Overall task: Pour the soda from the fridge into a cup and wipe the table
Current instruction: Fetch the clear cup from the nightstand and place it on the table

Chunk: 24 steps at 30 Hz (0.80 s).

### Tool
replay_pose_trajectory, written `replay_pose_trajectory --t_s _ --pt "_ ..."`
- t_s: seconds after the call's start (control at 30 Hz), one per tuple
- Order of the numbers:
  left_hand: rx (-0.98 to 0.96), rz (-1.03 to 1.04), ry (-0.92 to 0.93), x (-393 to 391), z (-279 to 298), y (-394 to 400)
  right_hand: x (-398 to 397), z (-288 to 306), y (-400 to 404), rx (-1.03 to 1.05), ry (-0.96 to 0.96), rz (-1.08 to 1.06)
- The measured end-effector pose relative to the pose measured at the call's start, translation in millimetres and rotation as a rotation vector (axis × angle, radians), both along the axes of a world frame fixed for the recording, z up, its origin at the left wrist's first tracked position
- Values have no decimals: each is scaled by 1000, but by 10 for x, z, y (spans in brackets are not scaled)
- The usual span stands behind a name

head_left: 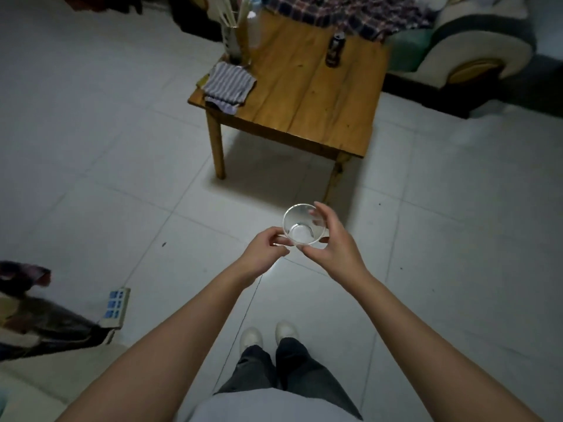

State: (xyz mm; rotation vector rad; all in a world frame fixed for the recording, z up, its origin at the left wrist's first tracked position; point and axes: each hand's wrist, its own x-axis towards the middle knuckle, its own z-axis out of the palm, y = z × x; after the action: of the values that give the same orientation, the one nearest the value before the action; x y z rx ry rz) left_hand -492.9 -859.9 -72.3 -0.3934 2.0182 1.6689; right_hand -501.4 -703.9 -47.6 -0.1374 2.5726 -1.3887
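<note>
I stand on the tiled floor a step short of a small wooden table (304,95). A clear plastic cup (301,225) is in front of me, held upright above the floor. My right hand (329,242) curls round its right side. My left hand (268,249) pinches something thin and clear at the cup's lower left; what it is I cannot tell. The cup looks empty. A dark soda can (334,50) stands upright near the table's far edge. A folded striped cloth (228,85) lies on the table's left corner, partly hanging over.
A vase with pale stems (234,32) and a clear bottle (254,28) stand at the table's far left. Plaid fabric (350,10) drapes the far edge. A sofa (472,44) is at right. A power strip (115,306) and dark cloth (33,324) lie on the floor at left.
</note>
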Motion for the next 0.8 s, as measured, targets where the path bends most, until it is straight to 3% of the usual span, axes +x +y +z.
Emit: replay_pose_trajectory --t_s 0.33,0.8 --pt "-37 -292 -1 -308 4 927 136 -7 897 12 -20 -281" --pt "-32 -404 -4 -564 -15 2254 -4 -63 2153 -30 -55 -426"
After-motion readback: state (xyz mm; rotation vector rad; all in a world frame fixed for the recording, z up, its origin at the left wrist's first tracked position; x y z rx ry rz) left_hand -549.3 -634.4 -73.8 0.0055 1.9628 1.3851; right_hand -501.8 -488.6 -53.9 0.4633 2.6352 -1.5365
